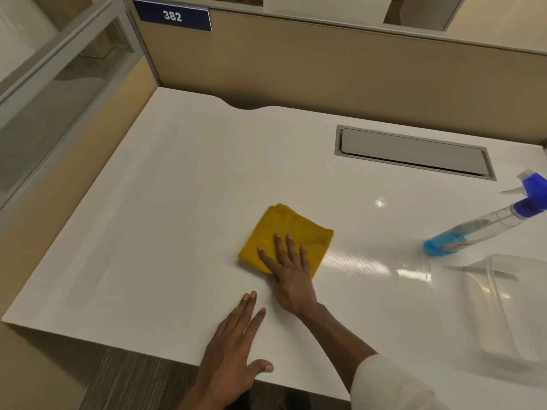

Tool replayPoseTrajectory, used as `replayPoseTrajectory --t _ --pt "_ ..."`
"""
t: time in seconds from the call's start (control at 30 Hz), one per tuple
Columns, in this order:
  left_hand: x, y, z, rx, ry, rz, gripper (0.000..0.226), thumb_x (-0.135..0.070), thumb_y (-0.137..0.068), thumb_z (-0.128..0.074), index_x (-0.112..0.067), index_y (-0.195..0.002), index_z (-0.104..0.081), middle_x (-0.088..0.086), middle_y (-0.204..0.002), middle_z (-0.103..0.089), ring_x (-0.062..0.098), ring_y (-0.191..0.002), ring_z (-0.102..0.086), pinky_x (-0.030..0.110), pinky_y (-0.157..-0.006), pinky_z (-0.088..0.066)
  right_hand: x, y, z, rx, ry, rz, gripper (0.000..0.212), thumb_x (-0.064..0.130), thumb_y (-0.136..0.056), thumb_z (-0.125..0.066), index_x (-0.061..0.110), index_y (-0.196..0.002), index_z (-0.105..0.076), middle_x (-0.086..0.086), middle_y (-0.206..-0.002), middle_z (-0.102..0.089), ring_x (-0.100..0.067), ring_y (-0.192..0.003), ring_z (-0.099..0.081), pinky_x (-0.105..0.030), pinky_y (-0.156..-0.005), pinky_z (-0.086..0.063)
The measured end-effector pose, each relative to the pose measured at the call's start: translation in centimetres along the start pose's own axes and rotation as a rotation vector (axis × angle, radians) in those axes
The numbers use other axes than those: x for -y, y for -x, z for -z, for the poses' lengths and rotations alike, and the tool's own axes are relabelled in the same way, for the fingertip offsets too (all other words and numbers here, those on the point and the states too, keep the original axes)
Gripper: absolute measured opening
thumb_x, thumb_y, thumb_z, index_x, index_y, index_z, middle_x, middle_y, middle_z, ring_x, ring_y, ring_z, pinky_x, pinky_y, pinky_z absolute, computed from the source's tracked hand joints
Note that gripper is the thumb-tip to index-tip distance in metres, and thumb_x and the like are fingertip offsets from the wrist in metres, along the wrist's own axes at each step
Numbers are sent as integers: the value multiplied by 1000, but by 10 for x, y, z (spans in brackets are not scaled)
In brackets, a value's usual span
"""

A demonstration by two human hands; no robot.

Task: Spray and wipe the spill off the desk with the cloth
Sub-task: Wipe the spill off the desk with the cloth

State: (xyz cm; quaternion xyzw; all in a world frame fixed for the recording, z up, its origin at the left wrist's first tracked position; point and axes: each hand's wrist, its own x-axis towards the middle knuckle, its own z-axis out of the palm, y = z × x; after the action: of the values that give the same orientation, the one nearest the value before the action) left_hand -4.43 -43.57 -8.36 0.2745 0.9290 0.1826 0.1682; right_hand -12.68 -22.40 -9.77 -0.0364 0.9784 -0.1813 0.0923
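A folded yellow cloth (281, 232) lies on the white desk (148, 232) near its middle. My right hand (288, 273) presses flat on the cloth's near right part, fingers spread. Flat on the desk near the front edge rests my left hand (236, 344), holding nothing. To the right of the cloth the desk surface shines with a wet streak (361, 264). A clear spray bottle (485, 223) with blue liquid and a blue trigger head stands at the right, apart from both hands.
A clear plastic container (509, 306) sits at the near right. A grey cable hatch (414, 152) is set into the desk at the back right. Tan partition walls (325, 66) close the back and left; one bears a blue sign reading 382 (173, 15).
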Motion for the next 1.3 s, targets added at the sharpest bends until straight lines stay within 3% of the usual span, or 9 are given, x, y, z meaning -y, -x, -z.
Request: replayPoseTrajectory --t 0.13,0.27,0.37,0.53,0.7,0.83,0.93,1.13,1.3 --pt "-3 -2 3 28 7 42 114 -82 -80 -62 -39 -167 -2 -16 -172 24 8 -160 16 35 -130 -16 3 -2 -1 70 15 201 57 51 -104 -23 47 -161 -21 -1 -176 1 -33 -161 14 -62 -128 4" --pt "-5 1 9 42 29 44 112 -78 -84 -62 -38 -167 2 -15 -171 27 8 -160 18 32 -131 -11 -22 17 4 70 5 246 53 47 -106 -25 53 -159 -21 7 -176 1 -24 -162 12 -56 -130 4" --pt "-5 2 8 40 15 24 112 -78 -84 -62 -38 -167 2 -17 -171 30 5 -158 24 26 -127 -4 -54 32 17 10 -34 119 55 39 -105 -28 53 -158 -23 9 -175 -2 -22 -162 10 -58 -130 -2" --pt "-1 3 4 20 30 5 113 -75 -83 -66 -35 -168 -4 -18 -173 25 4 -159 23 32 -128 -11 -121 58 34 -120 -110 -182 60 28 -101 -40 48 -158 -31 5 -175 -7 -27 -162 6 -61 -128 -8" --pt "-5 2 7 19 39 3 111 -73 -84 -66 -35 -168 -5 -18 -173 26 2 -158 25 31 -128 -10 -157 28 57 -142 -113 -416 66 57 -96 -23 38 -158 -35 -5 -174 -13 -35 -162 0 -65 -127 -7" --pt "-6 4 8 16 43 17 110 -70 -85 -68 -33 -169 -7 -17 -173 26 2 -158 26 31 -129 -10 -144 -28 60 -134 -61 -516 65 55 -99 -23 40 -161 -26 -10 -175 -7 -40 -161 6 -65 -127 1" --pt "-6 5 10 33 51 26 109 -69 -87 -67 -34 -168 -4 -18 -172 28 2 -156 29 31 -130 -8 -112 -63 55 -88 -38 -448 58 50 -105 -30 38 -161 -27 -10 -175 -7 -42 -160 5 -66 -126 0" --pt "-7 5 13 74 54 47 108 -68 -89 -66 -37 -168 1 -18 -170 31 5 -158 27 33 -131 -3 -13 -73 32 93 30 5 76 61 -90 -8 41 -161 -26 -9 -175 -5 -43 -160 4 -68 -125 -6" --pt "-9 2 14 83 37 74 110 -72 -87 -66 -40 -167 2 -18 -170 30 6 -159 22 28 -125 1 6 -33 10 107 -10 238 60 45 -100 -21 45 -160 -27 1 -176 -4 -34 -161 10 -57 -126 8"
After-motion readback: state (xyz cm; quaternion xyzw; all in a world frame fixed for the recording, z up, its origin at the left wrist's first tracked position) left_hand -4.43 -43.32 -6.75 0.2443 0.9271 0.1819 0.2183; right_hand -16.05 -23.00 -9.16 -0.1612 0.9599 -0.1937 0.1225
